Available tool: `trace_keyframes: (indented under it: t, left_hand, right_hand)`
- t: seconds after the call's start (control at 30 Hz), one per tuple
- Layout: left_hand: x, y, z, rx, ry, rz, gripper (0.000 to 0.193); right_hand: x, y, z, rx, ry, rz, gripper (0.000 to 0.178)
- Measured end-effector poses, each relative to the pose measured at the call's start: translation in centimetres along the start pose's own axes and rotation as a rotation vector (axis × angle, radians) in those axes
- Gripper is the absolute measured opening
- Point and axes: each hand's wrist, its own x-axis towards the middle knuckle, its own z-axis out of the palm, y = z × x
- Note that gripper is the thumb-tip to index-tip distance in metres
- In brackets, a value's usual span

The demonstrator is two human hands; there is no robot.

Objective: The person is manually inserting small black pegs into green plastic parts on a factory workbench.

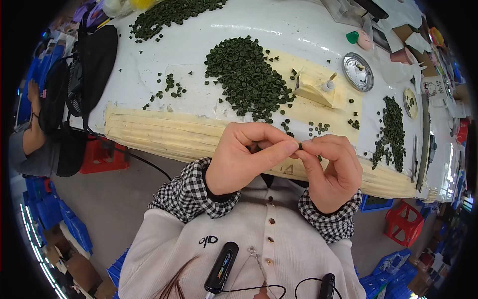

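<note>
My left hand (pixel 239 162) and my right hand (pixel 336 172) meet fingertip to fingertip at the table's front edge. Both are closed in a pinch on one small dark green cap-like piece (pixel 299 146), mostly hidden by the fingers. Just beyond them spreads a large pile of similar small dark green pieces (pixel 244 74). Several loose round pieces (pixel 318 128) lie near my right hand. Behind these stands a tape-covered block (pixel 316 88) with a small white cup and a thin peg on top.
Another green pile (pixel 169 17) lies at the far left, and a narrower one (pixel 391 132) at the right. A round metal dish (pixel 357 72) and a pair of tweezers (pixel 415 158) are on the right. A black bag (pixel 97 70) hangs over the left edge. Red stools (pixel 404 223) stand below.
</note>
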Motion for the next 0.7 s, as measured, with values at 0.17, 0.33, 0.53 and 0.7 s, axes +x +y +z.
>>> trace_keyframes:
  t: [0.17, 0.33, 0.53, 0.7]
  left_hand:
    - [0.05, -0.23, 0.06, -0.039, 0.004, -0.015, 0.008]
    - [-0.05, -0.13, 0.53, 0.011, 0.053, 0.014, 0.008]
    - [-0.03, -0.39, 0.84, 0.023, 0.06, 0.06, 0.011]
    - [0.05, -0.75, 0.54, 0.062, 0.046, 0.092, 0.01]
  right_hand:
    - [-0.12, 0.05, 0.08, 0.021, -0.005, -0.037, 0.021]
    - [-0.17, 0.15, 0.11, 0.304, -0.027, 0.153, 0.014]
    - [-0.3, 0.29, 0.23, 0.461, -0.045, 0.329, 0.011]
    - [-0.42, 0.18, 0.52, 0.456, -0.028, 0.348, 0.01]
